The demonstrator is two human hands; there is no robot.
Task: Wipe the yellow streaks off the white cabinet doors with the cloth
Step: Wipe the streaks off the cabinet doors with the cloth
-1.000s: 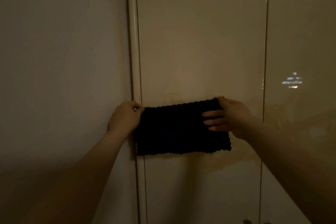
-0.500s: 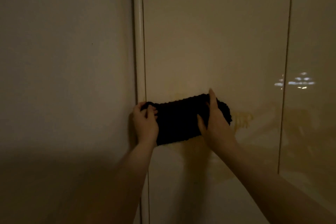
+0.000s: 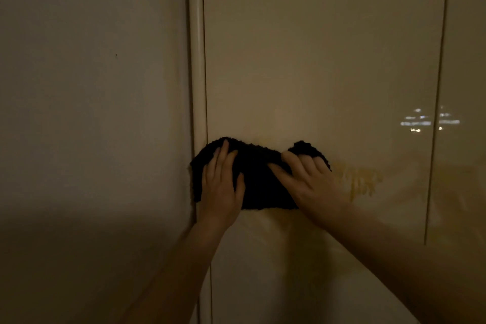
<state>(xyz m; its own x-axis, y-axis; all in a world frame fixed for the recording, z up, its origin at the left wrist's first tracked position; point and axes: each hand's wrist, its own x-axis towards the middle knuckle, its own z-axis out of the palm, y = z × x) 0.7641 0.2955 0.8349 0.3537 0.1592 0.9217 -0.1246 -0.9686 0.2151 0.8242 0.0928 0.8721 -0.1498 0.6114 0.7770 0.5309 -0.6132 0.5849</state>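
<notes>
**Dark cloth pressed to the cabinet door by both hands**

The left hand [image 3: 221, 189] is laid flat on the left part of the cloth [image 3: 259, 179], fingers extended upward and slightly spread, palm pressed against the fabric rather than closed around it. The right hand [image 3: 309, 184] is set on the right part, angled up and to the left, with its fingers curled into the fabric so that the upper right corner is bunched up. Both forearms are raised from below, the right one from the lower right corner.

The cloth is held against the cabinet door [image 3: 323, 55] with its long axis horizontal, its left end reaching the rounded edge trim [image 3: 196, 60]. A yellow streak [image 3: 360, 179] is seen on the door just right of the cloth, beside the right hand. The wall [image 3: 92, 87] lies further left.
</notes>
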